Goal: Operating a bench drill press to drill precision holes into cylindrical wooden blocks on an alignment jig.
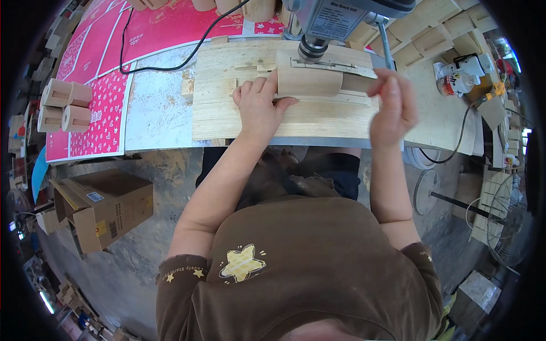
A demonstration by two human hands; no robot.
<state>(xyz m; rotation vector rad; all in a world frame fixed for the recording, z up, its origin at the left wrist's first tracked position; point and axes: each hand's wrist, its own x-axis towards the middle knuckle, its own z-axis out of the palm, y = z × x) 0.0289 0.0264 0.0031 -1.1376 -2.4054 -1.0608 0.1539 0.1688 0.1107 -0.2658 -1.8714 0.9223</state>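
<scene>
Wood cylinder [310, 82] lying left-right, left hand [259, 109] nearer
Thumb and fingers pinch its left end; right hand [391, 108]'s blurry, can't tell.

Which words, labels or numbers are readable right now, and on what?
I don't copy wording; it stands on:
Drill press: plate, heading legible, rest too small.
Left sleeve: small lettering, partly legible.
Cardboard box: label and print, too small to read.
White bottle: label, too small.
Pink sheet: pale print, too small.
</scene>
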